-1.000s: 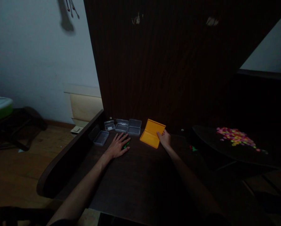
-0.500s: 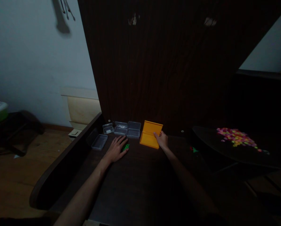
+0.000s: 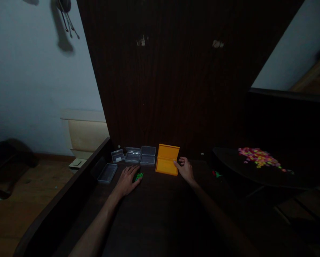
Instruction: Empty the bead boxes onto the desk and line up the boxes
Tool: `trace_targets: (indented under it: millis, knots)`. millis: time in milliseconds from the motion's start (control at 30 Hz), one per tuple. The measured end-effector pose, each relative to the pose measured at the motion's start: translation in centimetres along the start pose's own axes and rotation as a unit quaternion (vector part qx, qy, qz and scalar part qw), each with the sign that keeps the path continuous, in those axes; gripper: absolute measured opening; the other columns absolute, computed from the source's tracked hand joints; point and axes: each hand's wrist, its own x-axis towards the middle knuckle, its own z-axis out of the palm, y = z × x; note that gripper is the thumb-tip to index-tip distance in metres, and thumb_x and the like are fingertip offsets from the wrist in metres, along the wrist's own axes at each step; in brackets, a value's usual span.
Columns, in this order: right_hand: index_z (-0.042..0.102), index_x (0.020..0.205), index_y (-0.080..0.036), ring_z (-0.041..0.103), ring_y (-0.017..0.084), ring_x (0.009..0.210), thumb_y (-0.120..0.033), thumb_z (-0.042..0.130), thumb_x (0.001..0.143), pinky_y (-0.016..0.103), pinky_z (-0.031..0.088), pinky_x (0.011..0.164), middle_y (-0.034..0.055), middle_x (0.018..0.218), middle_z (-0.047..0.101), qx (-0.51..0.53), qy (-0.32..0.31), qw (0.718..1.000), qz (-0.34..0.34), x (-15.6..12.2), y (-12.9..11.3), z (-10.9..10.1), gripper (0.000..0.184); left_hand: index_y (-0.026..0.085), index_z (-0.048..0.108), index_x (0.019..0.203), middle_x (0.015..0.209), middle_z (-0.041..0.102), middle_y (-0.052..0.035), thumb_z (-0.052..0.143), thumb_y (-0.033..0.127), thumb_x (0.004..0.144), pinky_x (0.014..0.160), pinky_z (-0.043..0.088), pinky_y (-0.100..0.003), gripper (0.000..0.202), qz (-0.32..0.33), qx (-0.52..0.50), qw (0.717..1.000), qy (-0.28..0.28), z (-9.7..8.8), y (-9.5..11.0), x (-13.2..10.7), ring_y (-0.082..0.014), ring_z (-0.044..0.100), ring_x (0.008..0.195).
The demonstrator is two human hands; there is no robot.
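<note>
My left hand (image 3: 127, 180) lies flat on the dark wooden surface with its fingers stretched out. A small heap of green pieces (image 3: 139, 176) sits beside its thumb and forefinger. An orange-yellow box (image 3: 166, 166) stands with its lid tilted up towards the back panel. At its right edge is my right hand (image 3: 186, 170), thumb and fingers apart; the thumb tip is by the box, and I cannot tell whether it touches. To the left are a small clear case (image 3: 118, 160), two clear hinged-looking trays, and a shallow clear tray (image 3: 108, 174).
A pile of pink, yellow and purple pieces (image 3: 259, 157) lies on a dark curved ledge (image 3: 229, 160) to the right. Small red and green pieces (image 3: 217, 174) are in front of it. A raised wooden side edge (image 3: 69, 189) bounds the left; a tall dark panel (image 3: 160, 89) rises behind.
My right hand has moved from the box's raised lid, with the thumb in front of it, to just right of the box. My left hand stays by the green pieces. The view has shifted.
</note>
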Motion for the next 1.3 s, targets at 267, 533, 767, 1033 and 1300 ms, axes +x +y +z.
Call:
trace_targets:
  millis: [267,533,767,1033,1300]
  knots:
    - [0.063,0.106,-0.022,0.060,0.029,0.103,-0.039,0.066,0.077,0.047,0.050,0.092,0.0104,0.110,0.064,-0.047,-0.038,0.984,-0.165,-4.1,0.3,-1.7,0.034,0.024,0.059,0.132,0.133,0.061,-0.0106,0.049,0.052,0.094,0.104,0.043,-0.050,0.048,0.002,0.008,1.000,0.008,0.4,-0.3,0.2,-0.0304,0.054,0.122]
    - [0.060,0.114,-0.022,0.057,0.030,0.110,-0.033,0.063,0.081,0.048,0.048,0.097,0.0116,0.114,0.061,-0.069,-0.068,0.974,-0.204,-4.3,0.3,-1.6,0.036,0.024,0.060,0.130,0.127,0.063,-0.0119,0.051,0.051,0.092,0.100,0.044,-0.049,0.048,-0.046,0.026,0.999,0.015,0.3,1.2,0.8,-0.0326,0.054,0.118]
    - [0.060,0.114,-0.019,0.059,0.029,0.106,-0.031,0.059,0.085,0.046,0.050,0.094,0.0124,0.111,0.061,-0.106,-0.063,0.965,-0.233,-4.3,-0.1,-1.5,0.031,0.021,0.058,0.131,0.124,0.065,-0.0122,0.047,0.045,0.095,0.102,0.042,-0.050,0.045,-0.041,0.013,0.999,0.012,-0.1,1.3,0.6,-0.0319,0.054,0.118]
    - [0.059,0.114,-0.019,0.060,0.029,0.105,-0.030,0.056,0.088,0.045,0.051,0.093,0.0125,0.109,0.063,-0.123,-0.057,0.956,-0.260,-4.8,-0.8,-1.6,0.029,0.025,0.050,0.142,0.144,0.051,-0.0116,0.052,0.060,0.090,0.108,0.037,-0.052,0.063,0.068,-0.003,0.997,-0.033,-0.4,0.1,0.1,-0.0331,0.044,0.131]
    - [0.057,0.115,-0.017,0.060,0.028,0.102,-0.030,0.054,0.090,0.044,0.051,0.090,0.0133,0.108,0.063,-0.159,-0.040,0.945,-0.282,-4.4,0.2,-0.9,0.029,0.029,0.049,0.144,0.147,0.049,-0.0091,0.040,0.057,0.097,0.111,0.033,-0.055,0.056,0.053,-0.004,0.995,-0.081,-0.6,0.1,0.3,-0.0339,0.041,0.135]
